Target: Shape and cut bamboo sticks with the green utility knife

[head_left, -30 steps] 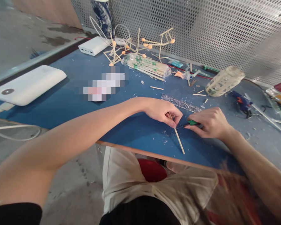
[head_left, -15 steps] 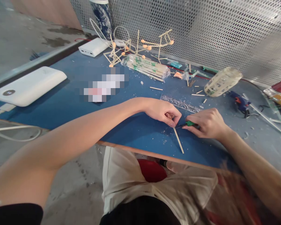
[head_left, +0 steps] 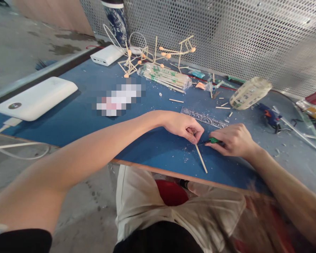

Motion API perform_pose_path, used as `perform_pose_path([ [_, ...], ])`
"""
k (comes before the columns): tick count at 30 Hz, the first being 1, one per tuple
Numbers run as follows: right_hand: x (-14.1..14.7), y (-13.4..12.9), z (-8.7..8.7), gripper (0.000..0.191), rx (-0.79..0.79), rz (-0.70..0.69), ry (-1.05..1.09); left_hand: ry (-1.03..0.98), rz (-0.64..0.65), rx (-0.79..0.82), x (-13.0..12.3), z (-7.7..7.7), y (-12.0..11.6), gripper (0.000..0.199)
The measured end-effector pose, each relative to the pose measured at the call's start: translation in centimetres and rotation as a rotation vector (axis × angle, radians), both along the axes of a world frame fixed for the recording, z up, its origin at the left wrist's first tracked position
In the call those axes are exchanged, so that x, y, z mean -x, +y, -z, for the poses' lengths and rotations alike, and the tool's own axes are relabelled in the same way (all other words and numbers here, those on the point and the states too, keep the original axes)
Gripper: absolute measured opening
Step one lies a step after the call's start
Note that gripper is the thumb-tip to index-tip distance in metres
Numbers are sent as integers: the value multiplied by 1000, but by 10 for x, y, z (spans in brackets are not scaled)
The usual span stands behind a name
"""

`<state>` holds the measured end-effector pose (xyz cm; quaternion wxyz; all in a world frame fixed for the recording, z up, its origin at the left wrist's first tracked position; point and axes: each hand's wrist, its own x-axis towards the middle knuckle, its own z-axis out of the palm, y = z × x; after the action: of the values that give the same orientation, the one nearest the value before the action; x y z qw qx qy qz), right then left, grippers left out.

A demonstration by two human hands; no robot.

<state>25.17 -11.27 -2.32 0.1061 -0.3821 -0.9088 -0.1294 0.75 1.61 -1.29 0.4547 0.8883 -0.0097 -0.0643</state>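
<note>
My left hand (head_left: pixel 184 127) is closed on the upper end of a thin wooden stick (head_left: pixel 201 160), whose lower part points toward the table's front edge. Facing it, my right hand (head_left: pixel 233 140) grips a small green-handled cutter (head_left: pixel 214 140). The cutter's thin dark blade reaches the stick beside my left fingertips. Just behind both hands lies a clear ruler (head_left: pixel 204 118). Small pale shavings are scattered around the stick.
Behind are stick frames with orange joints (head_left: pixel 130 52), a wrapped stick bundle (head_left: pixel 165 76) and a cup (head_left: pixel 117 23). Two white power banks (head_left: pixel 37 98) (head_left: pixel 107 54) sit left. At right lie a plastic-wrapped roll (head_left: pixel 250 93) and a blue glue gun (head_left: pixel 270 117).
The view has shifted slightly, so the things on the table appear a little lower. Both hands keep the same hold on the stick and the cutter.
</note>
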Motion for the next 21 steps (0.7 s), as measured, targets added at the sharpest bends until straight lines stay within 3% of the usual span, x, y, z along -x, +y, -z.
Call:
perform_pose_path([
  [21, 2, 4, -4, 32, -55, -50, -89, 33, -3, 31, -1, -2, 0, 20],
])
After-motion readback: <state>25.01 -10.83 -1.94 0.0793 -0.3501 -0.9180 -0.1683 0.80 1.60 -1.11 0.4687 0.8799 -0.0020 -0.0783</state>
